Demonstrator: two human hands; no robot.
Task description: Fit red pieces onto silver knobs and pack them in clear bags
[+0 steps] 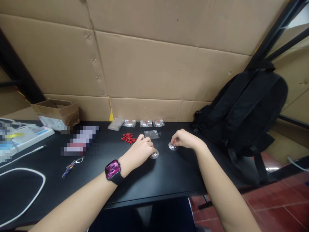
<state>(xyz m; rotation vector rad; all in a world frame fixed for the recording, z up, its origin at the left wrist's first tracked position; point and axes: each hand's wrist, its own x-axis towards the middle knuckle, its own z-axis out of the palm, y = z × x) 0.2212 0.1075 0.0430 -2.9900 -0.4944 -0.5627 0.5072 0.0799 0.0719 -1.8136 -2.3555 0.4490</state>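
Note:
My left hand [144, 147], with a smartwatch [113, 170] on its wrist, is closed on a small round silver cymbal [154, 154] just above the black table [154, 180]. To its right, my right hand [183, 139] pinches a second silver cymbal [173, 147] at its middle, where a bit of red shows. The two cymbals are apart from each other. Beside my left hand lies a pile of red cords [128, 138]. Behind the hands is a clear plastic bag [152, 134]. My left fingertips are partly hidden.
Along the cardboard wall lie several bagged silver discs with red parts [146, 123] and a clear packet [115, 124]. An opened cardboard box [59, 112], a keyring [72, 166] and a white cable [43, 180] are at left. A black backpack [243, 112] stands at right.

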